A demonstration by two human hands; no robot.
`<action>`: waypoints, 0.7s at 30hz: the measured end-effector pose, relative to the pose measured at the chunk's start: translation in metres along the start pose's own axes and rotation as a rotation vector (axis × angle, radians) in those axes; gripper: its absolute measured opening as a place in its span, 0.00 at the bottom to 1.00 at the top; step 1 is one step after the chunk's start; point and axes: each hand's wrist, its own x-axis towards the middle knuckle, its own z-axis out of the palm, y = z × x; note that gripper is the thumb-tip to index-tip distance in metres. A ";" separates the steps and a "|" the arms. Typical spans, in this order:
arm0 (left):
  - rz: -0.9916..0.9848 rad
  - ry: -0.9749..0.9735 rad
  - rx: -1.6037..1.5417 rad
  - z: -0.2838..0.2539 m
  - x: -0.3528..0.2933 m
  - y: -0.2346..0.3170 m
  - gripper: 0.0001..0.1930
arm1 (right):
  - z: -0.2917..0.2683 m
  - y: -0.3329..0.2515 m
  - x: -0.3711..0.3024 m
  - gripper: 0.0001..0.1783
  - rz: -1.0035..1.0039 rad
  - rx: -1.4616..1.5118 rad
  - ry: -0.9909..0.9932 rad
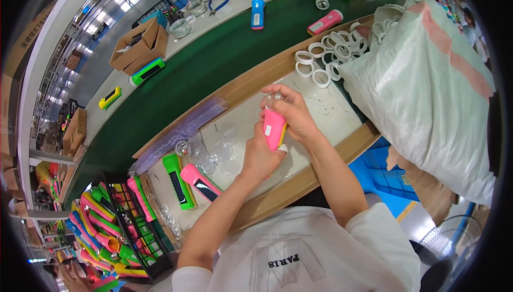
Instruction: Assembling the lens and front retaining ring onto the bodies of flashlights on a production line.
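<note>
A pink flashlight with a yellow edge (274,127) is held between my two hands over the work tray. My left hand (262,158) wraps its lower end. At the top, the fingers of my right hand (291,113) close round the flashlight's head, where a white ring partly shows. To the left on the tray lie a green flashlight (179,181) and another pink flashlight (200,181), with several clear round lenses (222,152) beside them. Beyond my right hand is a loose pile of white rings (321,77).
A black basket (125,228) full of colourful flashlight bodies stands at lower left. A bulging white sack (417,94) leans at right. Across the far side curves a green conveyor belt (214,59) carrying flashlights. Blue-handled pliers (218,6) and an open cardboard box (140,46) sit beyond it.
</note>
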 end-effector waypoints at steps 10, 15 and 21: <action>0.366 0.126 0.267 -0.020 -0.038 0.002 0.30 | 0.030 -0.034 -0.049 0.12 -0.119 -0.513 0.017; 0.468 -0.052 -0.005 -0.038 -0.077 0.012 0.35 | 0.069 -0.060 -0.103 0.09 -0.541 -0.658 0.016; 0.674 -0.491 -0.220 -0.052 -0.087 0.028 0.40 | 0.067 -0.073 -0.120 0.09 -0.775 -0.495 -0.209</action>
